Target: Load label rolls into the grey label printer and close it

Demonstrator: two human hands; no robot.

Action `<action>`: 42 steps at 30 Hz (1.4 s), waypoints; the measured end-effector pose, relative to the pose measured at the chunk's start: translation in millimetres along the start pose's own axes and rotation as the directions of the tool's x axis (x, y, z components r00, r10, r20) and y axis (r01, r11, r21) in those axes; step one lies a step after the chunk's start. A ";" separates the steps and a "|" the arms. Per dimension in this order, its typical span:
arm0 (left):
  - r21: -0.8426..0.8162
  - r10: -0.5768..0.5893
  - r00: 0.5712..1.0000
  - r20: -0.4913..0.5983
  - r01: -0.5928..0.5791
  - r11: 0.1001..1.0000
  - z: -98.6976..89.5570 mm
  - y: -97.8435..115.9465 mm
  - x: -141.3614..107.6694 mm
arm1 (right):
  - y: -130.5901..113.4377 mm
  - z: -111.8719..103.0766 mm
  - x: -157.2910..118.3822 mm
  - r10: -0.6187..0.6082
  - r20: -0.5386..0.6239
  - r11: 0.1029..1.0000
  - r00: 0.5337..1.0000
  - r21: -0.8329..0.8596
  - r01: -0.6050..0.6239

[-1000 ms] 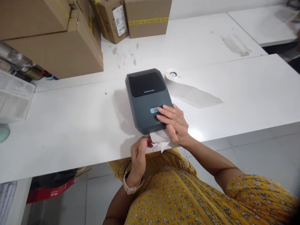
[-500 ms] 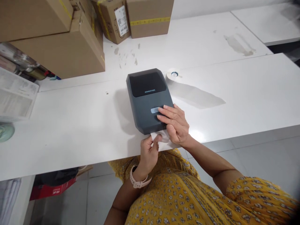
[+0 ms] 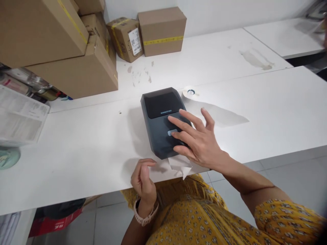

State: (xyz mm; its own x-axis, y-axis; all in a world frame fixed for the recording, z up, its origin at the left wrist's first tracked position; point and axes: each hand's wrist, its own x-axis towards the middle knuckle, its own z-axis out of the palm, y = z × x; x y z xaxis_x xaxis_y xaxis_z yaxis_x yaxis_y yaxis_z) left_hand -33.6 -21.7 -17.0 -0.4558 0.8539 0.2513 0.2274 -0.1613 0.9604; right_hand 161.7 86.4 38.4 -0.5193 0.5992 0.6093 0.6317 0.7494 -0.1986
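Note:
A dark grey label printer (image 3: 158,126) with a glossy black lid stands on the white table. My right hand (image 3: 199,139) lies over its right side with fingers spread, one fingertip at the pale button (image 3: 172,132). White label paper (image 3: 178,164) sticks out from the printer's near end, its end crumpled and bent at the table edge. To the left of this paper, apart from it, my left hand (image 3: 144,180) is loosely curled, with the index finger and thumb apart and nothing between them. A pink watch strap is round the left wrist.
Behind the printer lies a small roll of white labels (image 3: 190,93), a long strip (image 3: 224,114) trailing right. Taped cardboard boxes (image 3: 162,32) stand at the back, with more stacked at left. A printed carton (image 3: 21,115) and a green round object (image 3: 9,158) sit far left.
My left hand has let go of the label paper and moved left. My right hand has spread its fingers and shifted further over the printer's top. The camera view has tilted slightly.

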 end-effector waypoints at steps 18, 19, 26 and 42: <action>0.090 0.002 0.980 0.200 -0.021 0.996 28.9 -19.8 -4.2 | -7.8 51.3 -63.9 0.437 -0.165 0.759 0.884 0.596 -0.263; 0.087 0.012 0.982 0.188 -0.029 0.996 29.4 -20.5 -4.1 | -9.8 50.6 -66.1 0.449 -0.156 0.750 0.880 0.600 -0.277; 0.034 0.164 0.979 0.118 -0.169 0.985 26.8 0.8 30.0 | 0.2 7.0 -30.8 0.344 -0.129 0.843 0.930 0.478 -0.246; -0.013 -0.117 0.946 0.304 0.127 0.992 43.1 -19.2 120.5 | 92.3 0.8 207.0 0.355 -0.274 0.907 0.894 0.332 -0.258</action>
State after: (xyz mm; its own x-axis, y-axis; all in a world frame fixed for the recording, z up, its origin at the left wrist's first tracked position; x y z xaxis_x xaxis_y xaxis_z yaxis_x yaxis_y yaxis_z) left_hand -55.9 105.7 -10.3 -0.1965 0.9765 0.0883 0.1560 -0.0578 0.9861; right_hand 112.0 279.8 145.7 -0.0822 0.7244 0.6845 0.5159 0.6185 -0.5927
